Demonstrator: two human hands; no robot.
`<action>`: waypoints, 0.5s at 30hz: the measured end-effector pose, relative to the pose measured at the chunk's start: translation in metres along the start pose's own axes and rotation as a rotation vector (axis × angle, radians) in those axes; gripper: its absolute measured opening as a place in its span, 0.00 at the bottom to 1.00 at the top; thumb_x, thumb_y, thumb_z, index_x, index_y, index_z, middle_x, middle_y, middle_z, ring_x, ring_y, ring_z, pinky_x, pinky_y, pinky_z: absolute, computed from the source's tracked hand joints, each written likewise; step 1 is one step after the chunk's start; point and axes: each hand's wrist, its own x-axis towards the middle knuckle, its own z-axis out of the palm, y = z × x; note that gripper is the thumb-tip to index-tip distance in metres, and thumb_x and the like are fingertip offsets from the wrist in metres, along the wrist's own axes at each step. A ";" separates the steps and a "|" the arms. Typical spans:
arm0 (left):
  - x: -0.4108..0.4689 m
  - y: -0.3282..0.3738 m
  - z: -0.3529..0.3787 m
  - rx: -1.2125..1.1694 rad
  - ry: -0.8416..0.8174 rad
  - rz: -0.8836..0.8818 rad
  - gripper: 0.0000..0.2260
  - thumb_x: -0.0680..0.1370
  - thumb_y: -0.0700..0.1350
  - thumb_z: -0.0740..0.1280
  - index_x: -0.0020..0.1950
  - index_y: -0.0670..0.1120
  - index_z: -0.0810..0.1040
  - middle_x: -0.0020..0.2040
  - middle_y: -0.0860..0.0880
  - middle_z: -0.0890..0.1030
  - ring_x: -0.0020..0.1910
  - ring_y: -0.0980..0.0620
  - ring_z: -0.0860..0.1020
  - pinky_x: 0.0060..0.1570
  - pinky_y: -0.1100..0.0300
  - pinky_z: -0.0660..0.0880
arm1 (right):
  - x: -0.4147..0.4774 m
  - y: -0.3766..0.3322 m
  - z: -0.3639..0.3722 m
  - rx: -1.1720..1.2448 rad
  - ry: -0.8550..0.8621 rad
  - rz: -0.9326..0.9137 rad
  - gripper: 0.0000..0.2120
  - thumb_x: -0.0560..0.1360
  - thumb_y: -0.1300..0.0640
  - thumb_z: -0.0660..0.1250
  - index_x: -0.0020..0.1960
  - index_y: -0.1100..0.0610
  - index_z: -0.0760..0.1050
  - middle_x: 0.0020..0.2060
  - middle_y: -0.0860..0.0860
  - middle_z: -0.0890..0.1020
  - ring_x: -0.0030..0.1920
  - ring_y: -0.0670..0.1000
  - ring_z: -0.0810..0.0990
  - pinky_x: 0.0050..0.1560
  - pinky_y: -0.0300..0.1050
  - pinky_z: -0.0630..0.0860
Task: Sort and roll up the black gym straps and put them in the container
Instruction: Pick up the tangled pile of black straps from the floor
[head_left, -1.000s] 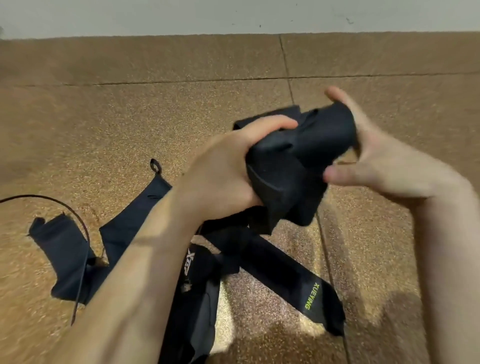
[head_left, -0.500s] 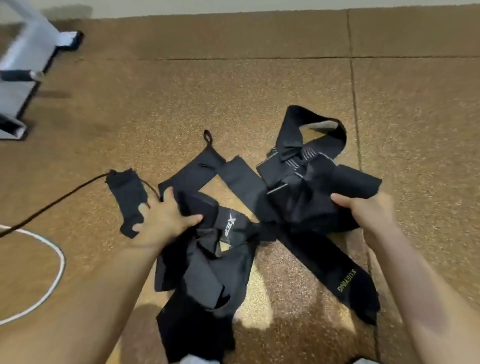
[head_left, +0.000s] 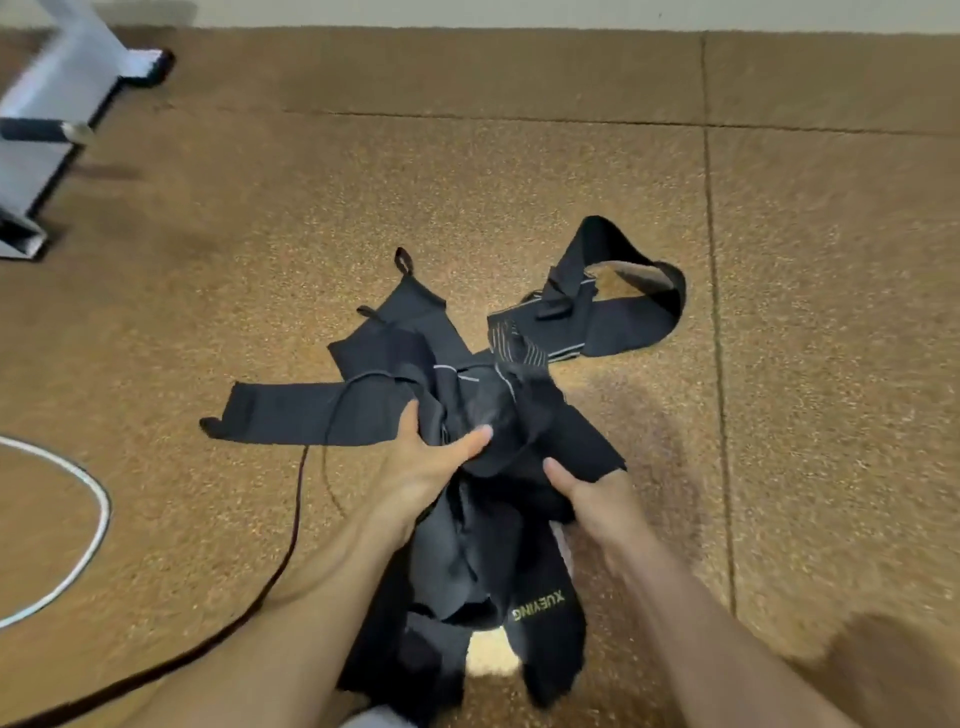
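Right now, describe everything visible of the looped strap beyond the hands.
The looped strap is wide black fabric-like webbing, curled into an open loop on the speckled brown floor. Thin pale stripes mark its near end, which meets the tangled pile. Neither the left hand nor the right hand touches it.

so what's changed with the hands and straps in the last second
The raised bundle went down onto the pile. The left hand moved rightward from the pile's left edge, the right hand edged left; both now grip the bunched straps at the middle. The looped strap stayed put.
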 end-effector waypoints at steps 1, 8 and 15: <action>0.001 0.009 0.005 0.013 -0.016 0.061 0.55 0.62 0.59 0.82 0.80 0.56 0.53 0.72 0.57 0.67 0.71 0.50 0.69 0.70 0.51 0.68 | 0.004 -0.008 -0.006 -0.046 -0.006 0.030 0.20 0.74 0.54 0.74 0.64 0.55 0.77 0.58 0.50 0.83 0.57 0.53 0.82 0.62 0.54 0.77; 0.013 0.059 0.060 0.485 0.062 0.460 0.54 0.64 0.56 0.80 0.78 0.62 0.46 0.76 0.46 0.62 0.74 0.42 0.63 0.68 0.44 0.69 | 0.007 -0.024 -0.012 0.211 -0.112 0.286 0.10 0.82 0.53 0.64 0.55 0.58 0.78 0.44 0.55 0.82 0.43 0.54 0.78 0.47 0.52 0.75; 0.030 0.065 0.075 0.719 0.071 0.497 0.42 0.71 0.57 0.74 0.76 0.65 0.51 0.74 0.40 0.61 0.73 0.36 0.59 0.66 0.44 0.68 | 0.016 -0.100 -0.105 -0.359 -0.549 0.517 0.16 0.79 0.54 0.67 0.62 0.62 0.77 0.62 0.67 0.79 0.59 0.59 0.83 0.51 0.48 0.81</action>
